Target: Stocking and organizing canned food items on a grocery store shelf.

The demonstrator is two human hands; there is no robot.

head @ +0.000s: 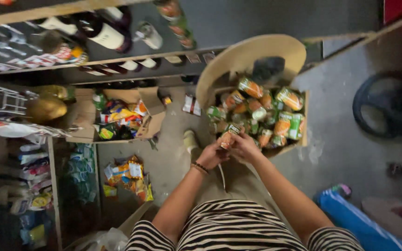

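Observation:
Both my hands meet at the near edge of an open cardboard box (304,122) full of orange and green snack packets. My left hand (211,155), with a dark bracelet at the wrist, and my right hand (245,148) together hold one orange packet (229,135) at the box's near left corner. Several more packets (282,122) lie heaped in the box just beyond my fingers. My striped top fills the bottom of the view.
A second open carton (85,116) of mixed packets stands to the left. Loose packets (129,179) lie on the floor. Shelves with bottles (103,35) run along the top, and packet shelves at the left. A dark wheel (387,106) and a blue bag (359,221) sit at right.

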